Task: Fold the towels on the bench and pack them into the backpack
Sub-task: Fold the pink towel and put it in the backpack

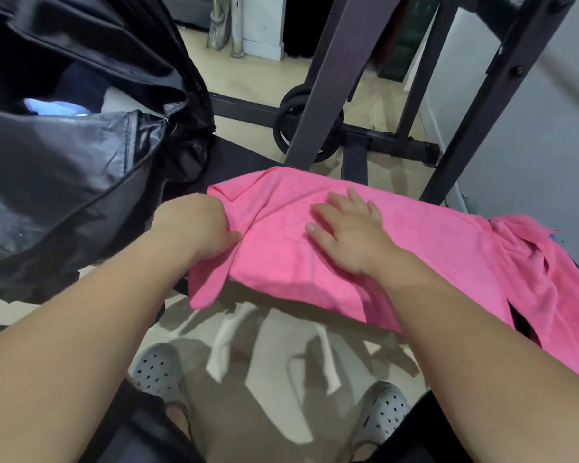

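A pink towel (425, 248) lies spread over the dark bench (238, 162), its near edge hanging over the front. My left hand (198, 225) grips the towel's left edge, fingers curled into the cloth. Fingers spread, my right hand (348, 232) presses flat on top of the towel near its middle. To the left on the bench stands the black backpack (64, 155), unzipped and gaping, with something white and pale blue inside. The towel's right end is bunched and crumpled.
A dark metal rack with slanted posts (328, 78) stands behind the bench, a black weight plate (301, 125) at its foot. A grey wall (532, 145) rises at the right. My feet in grey perforated clogs (157, 369) stand on the beige floor below.
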{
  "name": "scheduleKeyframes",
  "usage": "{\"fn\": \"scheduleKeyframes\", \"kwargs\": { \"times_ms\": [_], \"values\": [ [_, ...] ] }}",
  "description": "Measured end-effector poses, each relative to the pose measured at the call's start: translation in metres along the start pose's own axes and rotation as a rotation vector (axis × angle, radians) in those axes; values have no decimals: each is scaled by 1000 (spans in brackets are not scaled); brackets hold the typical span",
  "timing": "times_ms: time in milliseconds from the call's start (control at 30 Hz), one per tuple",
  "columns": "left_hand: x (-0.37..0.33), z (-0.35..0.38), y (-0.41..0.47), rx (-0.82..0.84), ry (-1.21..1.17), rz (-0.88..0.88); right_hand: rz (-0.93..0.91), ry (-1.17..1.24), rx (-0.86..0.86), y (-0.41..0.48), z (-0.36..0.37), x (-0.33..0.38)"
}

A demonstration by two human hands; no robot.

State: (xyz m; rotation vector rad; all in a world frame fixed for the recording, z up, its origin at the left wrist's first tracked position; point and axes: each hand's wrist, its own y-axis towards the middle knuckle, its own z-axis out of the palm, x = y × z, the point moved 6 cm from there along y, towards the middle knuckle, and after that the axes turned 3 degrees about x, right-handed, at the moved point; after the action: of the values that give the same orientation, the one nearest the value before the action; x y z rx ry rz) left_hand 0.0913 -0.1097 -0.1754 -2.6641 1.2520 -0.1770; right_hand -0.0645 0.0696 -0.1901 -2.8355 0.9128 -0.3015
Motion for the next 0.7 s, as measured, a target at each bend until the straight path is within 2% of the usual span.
{"fn": "scheduleKeyframes", "kwargs": {
  "times_ms": [100,233,367,533,633,700],
  "values": [
    [-5,4,3,-23,-45,68,-115,27,-7,26,-11,55],
    [-6,4,3,-76,-43,128,-239,-3,86,59,-2,110],
    [3,5,5,-27,9,97,-258,-99,159,86,12,122],
    [17,14,10,52,-6,101,-275,-196,98,92,9,121],
    [20,16,12,97,-35,131,-242,-19,6,96,0,115],
    [16,13,11,85,-139,163,-212,138,-36,98,-9,106]
  ]
}}
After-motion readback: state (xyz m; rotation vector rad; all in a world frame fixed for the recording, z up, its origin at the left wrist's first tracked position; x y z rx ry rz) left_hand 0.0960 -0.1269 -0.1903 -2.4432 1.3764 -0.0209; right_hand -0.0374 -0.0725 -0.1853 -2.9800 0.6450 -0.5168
